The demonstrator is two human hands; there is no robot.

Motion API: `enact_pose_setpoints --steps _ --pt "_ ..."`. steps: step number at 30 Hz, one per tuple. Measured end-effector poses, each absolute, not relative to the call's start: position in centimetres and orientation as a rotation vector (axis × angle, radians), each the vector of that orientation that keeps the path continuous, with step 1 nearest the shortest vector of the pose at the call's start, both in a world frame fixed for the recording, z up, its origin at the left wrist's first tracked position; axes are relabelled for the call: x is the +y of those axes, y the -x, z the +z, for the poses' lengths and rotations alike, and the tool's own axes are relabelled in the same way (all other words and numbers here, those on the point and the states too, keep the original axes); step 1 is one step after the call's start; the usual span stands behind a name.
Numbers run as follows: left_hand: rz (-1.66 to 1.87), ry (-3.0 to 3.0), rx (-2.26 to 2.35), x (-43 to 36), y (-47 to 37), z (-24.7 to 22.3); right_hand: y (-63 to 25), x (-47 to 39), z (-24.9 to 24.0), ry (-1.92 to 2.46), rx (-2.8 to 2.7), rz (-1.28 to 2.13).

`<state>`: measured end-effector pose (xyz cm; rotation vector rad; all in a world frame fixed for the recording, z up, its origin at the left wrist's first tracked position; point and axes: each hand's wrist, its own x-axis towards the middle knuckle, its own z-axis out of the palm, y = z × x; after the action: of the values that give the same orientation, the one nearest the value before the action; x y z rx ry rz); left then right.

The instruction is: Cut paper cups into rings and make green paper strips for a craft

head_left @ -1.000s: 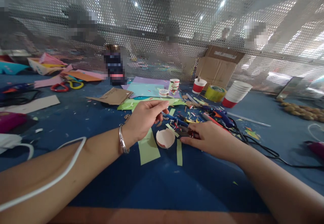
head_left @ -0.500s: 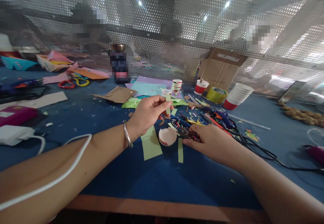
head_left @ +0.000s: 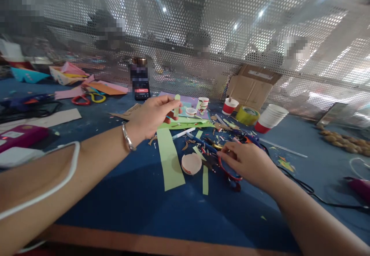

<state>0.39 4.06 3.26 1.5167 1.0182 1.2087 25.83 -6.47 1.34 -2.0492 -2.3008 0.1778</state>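
Observation:
My left hand (head_left: 153,117) is raised over the table, thumb and fingers pinching a pale green paper strip (head_left: 177,107) with a rounded top. My right hand (head_left: 247,163) is low over the table with curled fingers; what lies in them, if anything, is hidden. Beneath it are red-handled scissors (head_left: 233,178), partly covered. The tip of a blue pen (head_left: 202,142) points toward its fingertips. Between the hands sits a cut-down paper cup bottom (head_left: 191,164). A pale green paper sheet (head_left: 170,163) and a narrow green strip (head_left: 205,184) lie flat on either side of it.
Paper scraps litter the table's middle. Behind them stand a decorated cup (head_left: 202,103), a red-and-white cup (head_left: 230,105), yellow tape (head_left: 248,115) and stacked cups (head_left: 271,117). A black cable (head_left: 306,188) runs right. A phone (head_left: 141,90) leans at the back, before a perforated metal screen (head_left: 179,24).
My left hand has moved left and slightly up with the green strip. My right hand has shifted right, and the scissors' red handles now show beneath it. The view has tilted up slightly.

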Motion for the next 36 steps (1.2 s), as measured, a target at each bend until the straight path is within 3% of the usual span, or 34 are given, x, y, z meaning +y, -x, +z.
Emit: enact_pose_setpoints --steps 7,20,36 --pt "1.501 -1.362 1.155 6.0 0.8 2.8 -27.6 -5.2 0.5 1.85 -2.074 0.271" --pt "1.022 -1.881 1.058 4.0 -1.4 -0.9 -25.4 -2.3 0.0 1.803 -2.228 0.152" --pt "0.805 -2.441 0.932 4.6 -0.4 -2.8 -23.6 -0.7 -0.6 1.849 -2.39 0.189"
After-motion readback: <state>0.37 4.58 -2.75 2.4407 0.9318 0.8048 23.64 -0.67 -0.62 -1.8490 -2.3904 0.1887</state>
